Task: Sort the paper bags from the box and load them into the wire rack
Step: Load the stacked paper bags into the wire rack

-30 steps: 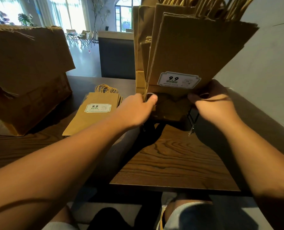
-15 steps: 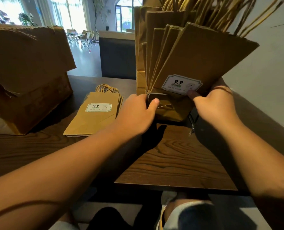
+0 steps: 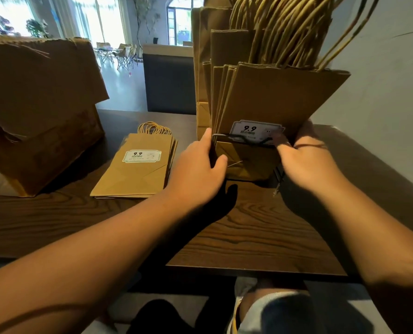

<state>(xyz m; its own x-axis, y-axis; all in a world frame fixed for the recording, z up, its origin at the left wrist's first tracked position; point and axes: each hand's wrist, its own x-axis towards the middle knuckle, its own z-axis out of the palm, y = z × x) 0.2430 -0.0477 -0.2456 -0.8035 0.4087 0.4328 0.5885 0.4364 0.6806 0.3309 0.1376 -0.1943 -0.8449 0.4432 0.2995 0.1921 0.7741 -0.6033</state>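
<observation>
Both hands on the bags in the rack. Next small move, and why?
Probably press the front bags down and back until they stand straight. They lean right in the wire rack, fanned apart at the top, with the left hand and right hand holding their lower edges. A flat stack on the table is yet to be loaded.

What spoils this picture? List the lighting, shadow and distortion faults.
Head view: the windows behind are blown out white; the left hand casts a hard black shadow on the table; the label on the racked bags is smeared; wide-angle stretch bows the forearms.
</observation>
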